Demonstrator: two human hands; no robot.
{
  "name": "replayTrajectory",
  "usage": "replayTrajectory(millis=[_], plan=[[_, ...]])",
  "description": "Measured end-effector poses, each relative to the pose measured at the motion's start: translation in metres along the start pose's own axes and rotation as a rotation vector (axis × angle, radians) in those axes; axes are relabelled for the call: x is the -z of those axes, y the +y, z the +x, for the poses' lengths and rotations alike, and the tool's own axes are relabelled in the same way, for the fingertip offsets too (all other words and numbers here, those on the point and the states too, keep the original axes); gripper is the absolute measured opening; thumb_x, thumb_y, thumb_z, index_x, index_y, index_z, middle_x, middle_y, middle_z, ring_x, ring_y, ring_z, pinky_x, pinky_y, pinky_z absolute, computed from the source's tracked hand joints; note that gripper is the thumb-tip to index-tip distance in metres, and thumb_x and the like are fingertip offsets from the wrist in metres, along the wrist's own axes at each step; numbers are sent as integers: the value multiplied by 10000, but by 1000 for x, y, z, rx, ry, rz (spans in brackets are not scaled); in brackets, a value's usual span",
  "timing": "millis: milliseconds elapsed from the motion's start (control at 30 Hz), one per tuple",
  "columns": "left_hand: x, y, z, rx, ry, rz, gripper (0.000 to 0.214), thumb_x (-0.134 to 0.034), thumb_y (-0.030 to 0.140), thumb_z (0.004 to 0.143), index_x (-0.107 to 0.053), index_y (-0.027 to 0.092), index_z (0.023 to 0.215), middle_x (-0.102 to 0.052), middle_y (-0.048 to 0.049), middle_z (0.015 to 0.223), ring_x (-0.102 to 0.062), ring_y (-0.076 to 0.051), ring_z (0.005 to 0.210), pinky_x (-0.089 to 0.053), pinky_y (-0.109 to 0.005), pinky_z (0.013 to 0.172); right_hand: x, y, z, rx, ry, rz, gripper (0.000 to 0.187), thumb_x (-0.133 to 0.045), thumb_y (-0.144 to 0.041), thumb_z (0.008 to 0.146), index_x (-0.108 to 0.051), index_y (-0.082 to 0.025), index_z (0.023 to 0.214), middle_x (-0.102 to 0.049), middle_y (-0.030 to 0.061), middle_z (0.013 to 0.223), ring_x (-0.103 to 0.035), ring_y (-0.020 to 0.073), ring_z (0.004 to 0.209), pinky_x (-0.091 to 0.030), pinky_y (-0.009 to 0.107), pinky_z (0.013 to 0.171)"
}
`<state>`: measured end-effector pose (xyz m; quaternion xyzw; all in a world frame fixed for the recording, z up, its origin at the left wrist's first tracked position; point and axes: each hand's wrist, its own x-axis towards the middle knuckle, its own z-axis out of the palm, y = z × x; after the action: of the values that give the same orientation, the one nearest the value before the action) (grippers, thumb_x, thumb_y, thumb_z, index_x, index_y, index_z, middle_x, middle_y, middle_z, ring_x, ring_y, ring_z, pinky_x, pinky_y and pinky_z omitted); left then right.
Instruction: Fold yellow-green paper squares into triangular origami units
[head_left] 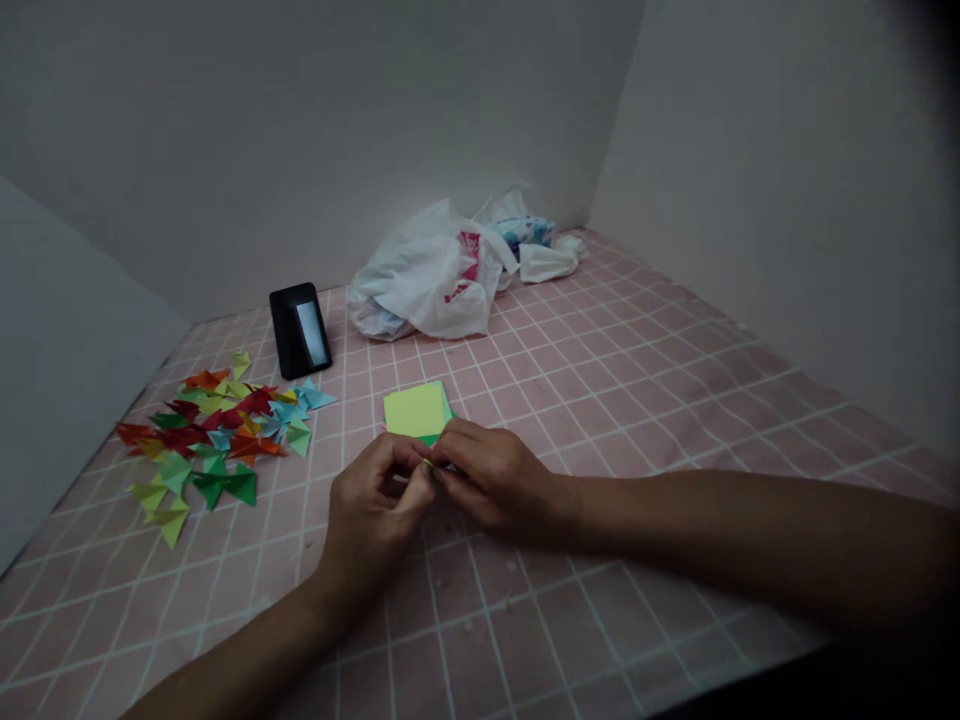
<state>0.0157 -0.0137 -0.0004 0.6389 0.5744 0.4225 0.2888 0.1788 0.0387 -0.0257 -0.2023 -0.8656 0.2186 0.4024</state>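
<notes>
My left hand (375,510) and my right hand (491,480) meet over the pink checked tablecloth (637,400). Their fingertips pinch together on a small folded piece of paper (427,463), mostly hidden by the fingers. Just beyond the hands lies a small stack of square paper sheets (416,410), yellow-green on top with green beneath. To the left lies a pile of several folded paper pieces (217,430) in red, orange, green, yellow and light blue.
A black phone (300,328) stands tilted behind the pile. A crumpled white plastic bag (427,275) and a tissue pack (529,235) sit at the back near the corner. Grey walls enclose the table on three sides.
</notes>
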Motion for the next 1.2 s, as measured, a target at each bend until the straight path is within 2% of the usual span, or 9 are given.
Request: replayTrajectory(millis=[167, 400, 533, 700, 867, 933, 1033, 1100, 1200], plan=[[6, -2, 2, 50, -74, -87, 160, -554, 287, 910, -630, 178, 820, -637, -12, 752, -602, -138, 685, -475, -265, 638, 3, 0, 1, -61, -8, 66, 104, -464, -132, 913, -510, -169, 827, -570, 58, 791, -531, 165, 716, -430, 292, 648], [11, -8, 9, 287, -102, -433, 188, -683, 330, 854, -643, 199, 983, -647, 17, 772, -579, -109, 629, -488, -223, 573, 5, 3, 2, -236, -27, 276, 92, -492, -130, 899, -537, -164, 826, -585, 30, 789, -528, 134, 709, -415, 263, 664], [10, -12, 11, 271, -138, -461, 164, -712, 307, 827, -680, 186, 933, -625, 21, 724, -543, -89, 610, -450, -192, 556, 5, 4, 4, -349, -59, 351, 79, -500, -149, 896, -552, -163, 838, -576, 13, 767, -518, 126, 687, -402, 258, 650], [11, -12, 12, 248, -139, -385, 148, -692, 313, 841, -665, 169, 821, -572, 34, 646, -493, -76, 566, -406, -183, 533, 6, 4, 5, -388, -105, 417, 70, -508, -162, 886, -560, -164, 840, -565, 3, 758, -506, 122, 686, -391, 259, 653], [10, -12, 11, 280, -88, -373, 171, -688, 327, 834, -635, 167, 809, -569, 32, 654, -485, -79, 549, -395, -191, 507, 7, 3, 7, -446, -128, 544, 163, -538, -301, 925, -569, -159, 852, -536, -12, 724, -478, 116, 662, -371, 254, 619], [10, -12, 11, 288, -77, -377, 177, -683, 328, 838, -624, 167, 795, -566, 35, 644, -482, -78, 542, -393, -190, 506, 7, 3, 8, -460, -153, 531, 162, -596, -292, 884, -565, -156, 802, -525, -17, 707, -464, 113, 654, -357, 255, 612], [11, -12, 12, 281, -91, -367, 211, -651, 345, 872, -617, 166, 765, -577, 30, 624, -501, -80, 542, -407, -190, 520, 6, 3, 9, -493, -178, 483, 149, -584, -232, 864, -552, -156, 740, -509, -19, 682, -453, 112, 647, -339, 259, 611], [12, -13, 12, 277, -92, -369, 220, -618, 362, 900, -634, 169, 796, -595, 25, 620, -529, -87, 548, -426, -192, 533, 5, 5, 9, -530, -159, 502, 135, -572, -232, 864, -555, -159, 751, -500, -23, 680, -439, 111, 641, -331, 257, 602], [13, -14, 13, 288, -82, -431, 186, -638, 369, 888, -654, 191, 939, -628, 26, 645, -566, -101, 567, -456, -199, 546, 4, 8, 8, -532, -142, 533, 149, -578, -253, 857, -545, -165, 741, -481, -29, 678, -426, 110, 642, -330, 254, 602]])
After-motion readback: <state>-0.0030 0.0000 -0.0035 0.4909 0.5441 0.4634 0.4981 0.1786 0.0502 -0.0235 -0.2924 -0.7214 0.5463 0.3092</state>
